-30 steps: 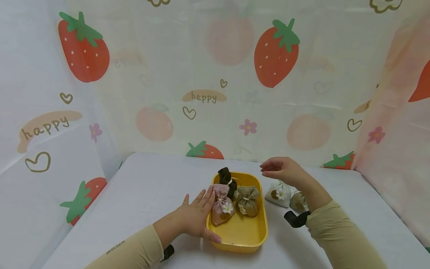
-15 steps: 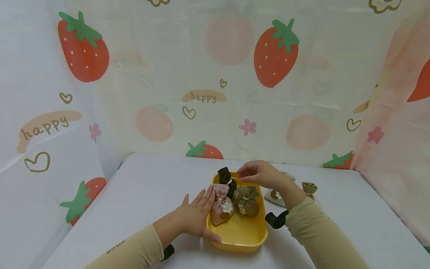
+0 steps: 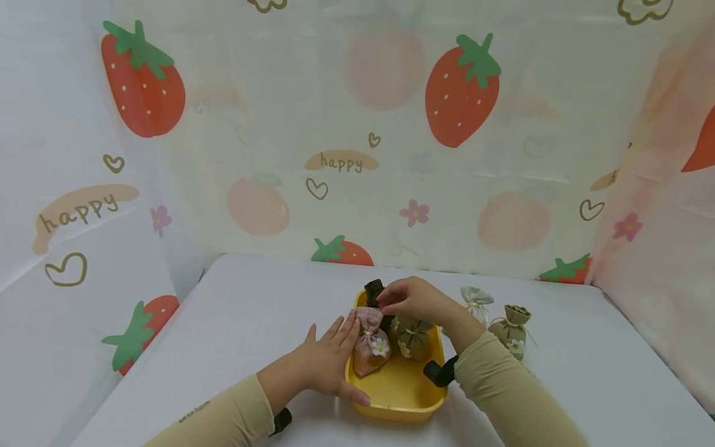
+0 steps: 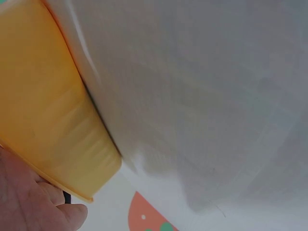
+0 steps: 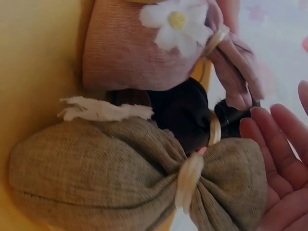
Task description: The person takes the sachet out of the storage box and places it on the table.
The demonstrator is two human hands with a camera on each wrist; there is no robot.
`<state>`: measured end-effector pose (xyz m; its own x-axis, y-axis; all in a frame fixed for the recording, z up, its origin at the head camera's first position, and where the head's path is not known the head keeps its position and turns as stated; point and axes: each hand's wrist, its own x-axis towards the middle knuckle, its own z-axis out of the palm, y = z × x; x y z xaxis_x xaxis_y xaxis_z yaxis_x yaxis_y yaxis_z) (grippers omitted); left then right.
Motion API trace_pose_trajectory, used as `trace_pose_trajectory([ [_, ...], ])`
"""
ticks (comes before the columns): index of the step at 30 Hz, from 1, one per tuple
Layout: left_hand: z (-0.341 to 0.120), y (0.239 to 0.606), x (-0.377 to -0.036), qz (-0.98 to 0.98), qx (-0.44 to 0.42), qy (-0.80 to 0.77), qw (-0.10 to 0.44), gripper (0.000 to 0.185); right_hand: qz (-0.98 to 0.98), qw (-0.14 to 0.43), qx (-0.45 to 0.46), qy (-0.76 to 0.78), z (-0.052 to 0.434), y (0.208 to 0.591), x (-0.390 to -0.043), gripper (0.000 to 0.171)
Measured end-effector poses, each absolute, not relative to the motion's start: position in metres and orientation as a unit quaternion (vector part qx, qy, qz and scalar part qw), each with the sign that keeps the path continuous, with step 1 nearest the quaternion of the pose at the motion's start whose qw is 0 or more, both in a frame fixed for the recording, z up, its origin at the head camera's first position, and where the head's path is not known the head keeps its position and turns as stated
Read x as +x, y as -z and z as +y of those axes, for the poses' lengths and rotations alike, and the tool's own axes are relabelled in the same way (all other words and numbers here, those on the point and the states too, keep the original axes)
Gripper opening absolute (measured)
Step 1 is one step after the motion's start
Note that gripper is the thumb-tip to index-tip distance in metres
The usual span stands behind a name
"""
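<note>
A: Nearest the person, what is there?

B: The left hand [image 3: 326, 366] lies flat against the near left side of the yellow tray [image 3: 399, 406] on the white bench [image 3: 240, 323], its fingers [image 3: 349, 326] straight and spread, the thumb along the rim. They grip nothing.

A: And inside the tray?

B: Three small cloth sachets. A pink sachet [image 3: 370, 341] with a white flower lies by the left wall, an olive sachet [image 3: 414, 338] just beside it, and a dark brown sachet [image 3: 375, 293] at the far end.

A: Where is the right hand?

B: The right hand [image 3: 410, 299] hovers over the far part of the tray, above the tops of the sachets. The wrist view shows its fingers [image 5: 284, 149] loosely extended, close to the dark sachet's neck but closed around nothing.

A: Farther back?

B: On the bench to the right of the tray stand a pale sachet [image 3: 475, 301] and a tan sachet [image 3: 512, 326], near each other. Behind everything hangs a strawberry-print cloth [image 3: 357, 124].
</note>
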<state>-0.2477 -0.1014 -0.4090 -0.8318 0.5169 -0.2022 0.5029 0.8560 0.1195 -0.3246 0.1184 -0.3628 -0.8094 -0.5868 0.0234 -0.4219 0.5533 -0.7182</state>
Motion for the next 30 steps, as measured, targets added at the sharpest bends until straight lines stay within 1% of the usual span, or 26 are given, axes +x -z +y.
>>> trace_pose_trajectory([
  [11, -0.101, 0.408, -0.247, 0.956, 0.268, -0.029, 0.114, 0.127, 0.88, 0.115, -0.291, 0.356, 0.114, 0.368, -0.324, 0.024],
  [21, -0.101, 0.406, -0.246, 0.955, 0.271, -0.028, 0.116, 0.126, 0.883, 0.138, -0.274, 0.356, 0.109, 0.37, -0.324, 0.027],
  [26, -0.101, 0.406, -0.247, 0.955, 0.271, -0.029, 0.115, 0.126, 0.888, 0.149, -0.275, 0.338, 0.106, 0.367, -0.32, 0.024],
  [30, -0.101, 0.406, -0.246, 0.955, 0.271, -0.034, 0.115, 0.126, 0.894, 0.147, -0.278, 0.319, 0.105, 0.366, -0.318, 0.016],
])
